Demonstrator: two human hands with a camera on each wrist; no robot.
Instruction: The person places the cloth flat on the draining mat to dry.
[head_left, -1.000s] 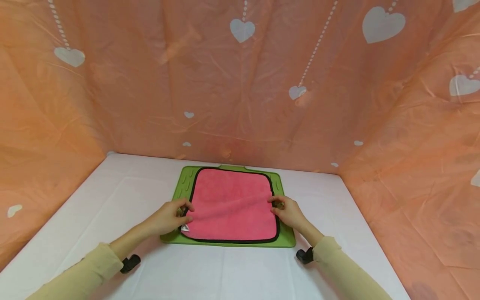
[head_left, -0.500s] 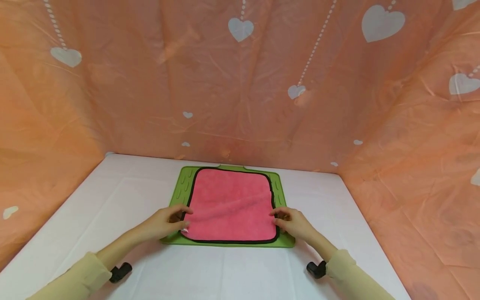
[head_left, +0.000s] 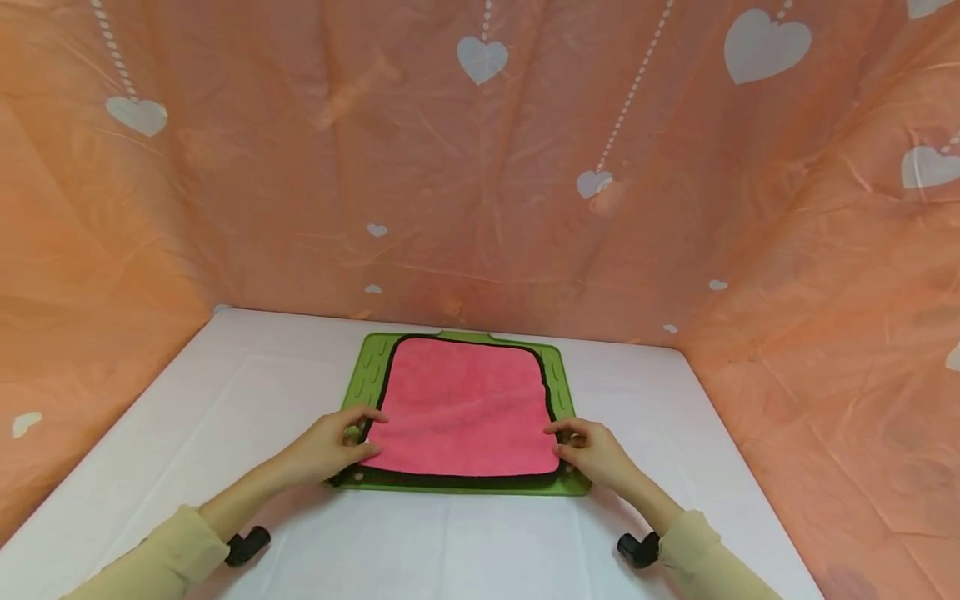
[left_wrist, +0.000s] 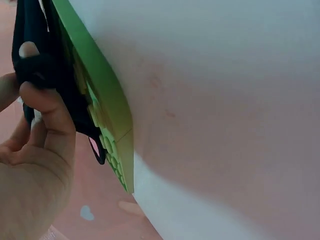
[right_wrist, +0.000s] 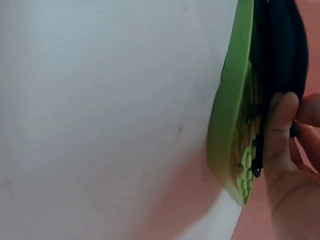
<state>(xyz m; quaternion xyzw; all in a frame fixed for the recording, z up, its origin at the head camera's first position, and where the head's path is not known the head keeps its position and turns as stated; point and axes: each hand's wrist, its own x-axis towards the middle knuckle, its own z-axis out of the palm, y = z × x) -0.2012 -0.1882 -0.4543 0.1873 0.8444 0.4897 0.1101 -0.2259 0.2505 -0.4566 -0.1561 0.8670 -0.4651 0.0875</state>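
A pink cloth with a black border [head_left: 465,400] lies over a green plastic board with raised ridges [head_left: 367,367] in the head view. My left hand [head_left: 330,446] pinches the cloth's left side close to its near corner. On the opposite side, my right hand [head_left: 596,450] pinches the border between thumb and fingers. The near edge of the cloth is raised a little, and its dark underside [left_wrist: 70,100] shows in the left wrist view. Rows of small bumps [right_wrist: 247,170] on the board show below the right hand. Most of the board's middle is hidden by the cloth.
The board rests on a white-covered table [head_left: 450,550]. An orange curtain with white hearts [head_left: 480,208] hangs behind and along both sides. A black device [head_left: 247,546] sits at the left wrist, and another black device [head_left: 639,550] at the right.
Both hands have slid toward the near corners of the cloth, and its near edge has risen off the board. The white tag at the left corner is now out of sight. The board has stayed put.
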